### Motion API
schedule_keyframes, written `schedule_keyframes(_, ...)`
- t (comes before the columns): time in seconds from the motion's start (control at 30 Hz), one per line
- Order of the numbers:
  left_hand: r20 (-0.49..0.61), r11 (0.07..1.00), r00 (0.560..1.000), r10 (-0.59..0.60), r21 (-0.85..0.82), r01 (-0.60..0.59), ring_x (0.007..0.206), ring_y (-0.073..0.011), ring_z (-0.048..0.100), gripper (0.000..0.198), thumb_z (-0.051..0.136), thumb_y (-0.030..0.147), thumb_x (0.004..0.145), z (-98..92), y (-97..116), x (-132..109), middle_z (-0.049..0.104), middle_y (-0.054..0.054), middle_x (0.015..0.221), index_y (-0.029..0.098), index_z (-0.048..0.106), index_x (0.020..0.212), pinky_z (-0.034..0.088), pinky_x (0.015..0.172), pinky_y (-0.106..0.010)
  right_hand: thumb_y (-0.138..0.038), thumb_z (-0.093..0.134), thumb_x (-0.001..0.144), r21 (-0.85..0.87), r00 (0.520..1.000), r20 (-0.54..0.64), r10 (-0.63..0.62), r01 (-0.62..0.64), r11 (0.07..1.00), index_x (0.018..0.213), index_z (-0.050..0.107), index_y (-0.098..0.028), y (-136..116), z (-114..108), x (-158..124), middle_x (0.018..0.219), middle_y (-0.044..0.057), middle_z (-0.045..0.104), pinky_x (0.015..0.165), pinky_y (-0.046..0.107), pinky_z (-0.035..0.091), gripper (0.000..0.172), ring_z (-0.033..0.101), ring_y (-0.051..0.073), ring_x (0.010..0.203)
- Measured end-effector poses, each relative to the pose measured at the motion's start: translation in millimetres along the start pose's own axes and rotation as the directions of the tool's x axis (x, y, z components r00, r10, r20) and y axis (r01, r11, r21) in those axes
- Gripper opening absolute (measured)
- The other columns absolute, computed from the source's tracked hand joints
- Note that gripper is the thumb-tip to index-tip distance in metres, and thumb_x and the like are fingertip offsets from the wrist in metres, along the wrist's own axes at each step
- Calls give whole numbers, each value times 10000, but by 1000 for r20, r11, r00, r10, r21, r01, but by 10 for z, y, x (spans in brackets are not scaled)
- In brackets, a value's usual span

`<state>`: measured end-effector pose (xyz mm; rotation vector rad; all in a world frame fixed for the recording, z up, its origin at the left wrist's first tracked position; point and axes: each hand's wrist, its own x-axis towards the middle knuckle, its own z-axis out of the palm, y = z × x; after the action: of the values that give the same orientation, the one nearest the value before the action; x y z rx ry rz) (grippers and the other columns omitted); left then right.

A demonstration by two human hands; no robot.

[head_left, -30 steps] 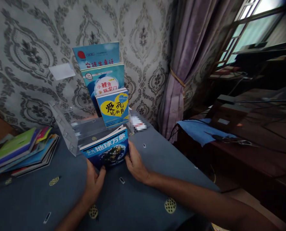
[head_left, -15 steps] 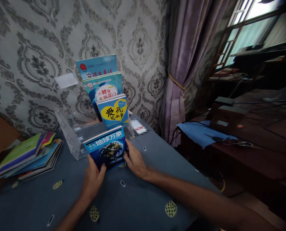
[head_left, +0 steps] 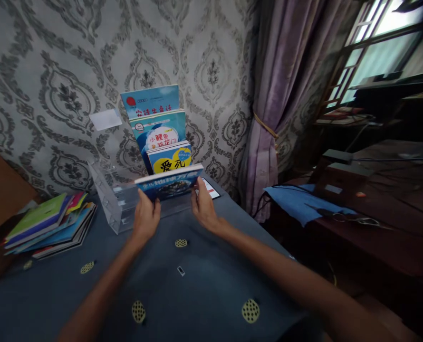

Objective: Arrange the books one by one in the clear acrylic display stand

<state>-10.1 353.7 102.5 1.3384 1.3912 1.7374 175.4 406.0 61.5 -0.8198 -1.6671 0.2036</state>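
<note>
Between both hands is a dark blue book (head_left: 170, 184) with a globe on its cover, tipped so its pale upper edge shows. My left hand (head_left: 146, 213) grips its left end, and my right hand (head_left: 205, 202) grips the right end. Directly behind stands a clear acrylic rack (head_left: 108, 204). Its right side holds upright books in steps: a blue one with a yellow heart (head_left: 168, 159), a teal one (head_left: 158, 130) and a taller light blue one (head_left: 150, 98) at the back. The held book covers the lower part of the yellow-heart book.
A pile of thin, colourful books (head_left: 51, 225) lies left of the rack. A phone-like flat object (head_left: 211, 189) lies at the table's right edge. Patterned wall and a purple curtain (head_left: 272, 109) stand behind. Beyond a gap, a dark desk (head_left: 382, 237) carries cables and a blue cloth (head_left: 297, 202).
Both hands have raised the globe book and brought it toward the rack. Its cover has tilted from facing me to a steep slant. The view has shifted slightly.
</note>
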Motion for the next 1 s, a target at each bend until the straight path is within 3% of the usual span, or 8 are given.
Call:
schedule_keyframes(0.13, 39, 971, 986, 160, 171, -165, 1182, -358, 603, 601, 729, 153, 751, 122, -32, 228, 683, -154, 1110, 109, 536, 1319, 421, 1055, -426, -214, 255, 997, 8, 999, 1, -39, 39, 999, 1580, 212, -200, 46, -19, 180, 1438, 154, 503, 1116, 496, 436, 585, 497, 261, 1330)
schedule_keyframes(0.3, 90, 916, 972, 218, 325, -235, 1216, -377, 578, 527, 654, 168, 818, 187, -130, 318, 658, -183, 1181, 116, 511, 1323, 371, 1104, -494, -141, 309, 941, -33, 1000, 16, -13, 13, 999, 1575, 237, -169, 199, 32, 194, 1370, 178, 513, 1107, 500, 435, 639, 481, 268, 1324)
schedule_keyframes(0.47, 89, 851, 959, 268, 445, -279, 1265, -401, 535, 376, 633, 209, 848, 225, -163, 289, 643, -203, 1169, 125, 560, 1208, 358, 1119, -510, -95, 344, 890, -33, 1000, 25, 10, -9, 999, 1588, 206, -144, 306, 71, 179, 1400, 196, 477, 1116, 523, 419, 714, 445, 295, 1351)
schedule_keyframes(0.57, 120, 799, 944, 306, 507, -323, 1247, -391, 547, 351, 576, 216, 892, 233, -183, 283, 634, -214, 1187, 120, 537, 1228, 390, 1097, -508, -72, 344, 880, -52, 1000, 18, 8, -7, 999, 1591, 207, -149, 317, 67, 193, 1373, 192, 485, 1106, 515, 431, 728, 457, 291, 1329)
schedule_keyframes(0.7, 202, 659, 909, 364, 634, -405, 1180, -371, 594, 382, 481, 186, 935, 229, -236, 291, 626, -227, 1185, 87, 457, 1303, 458, 1026, -533, -76, 353, 892, -72, 1000, 2, -24, 24, 997, 1582, 239, -138, 344, 64, 191, 1301, 194, 515, 1056, 508, 474, 702, 493, 300, 1272)
schedule_keyframes(1.0, 249, 511, 906, 343, 760, -402, 1092, -323, 639, 340, 447, 194, 956, 236, -281, 268, 645, -182, 1107, 103, 424, 1282, 533, 931, -468, -86, 373, 915, -113, 998, -20, -65, 63, 992, 1594, 193, -214, 388, 49, 179, 1320, 167, 513, 1024, 522, 497, 714, 505, 303, 1252)
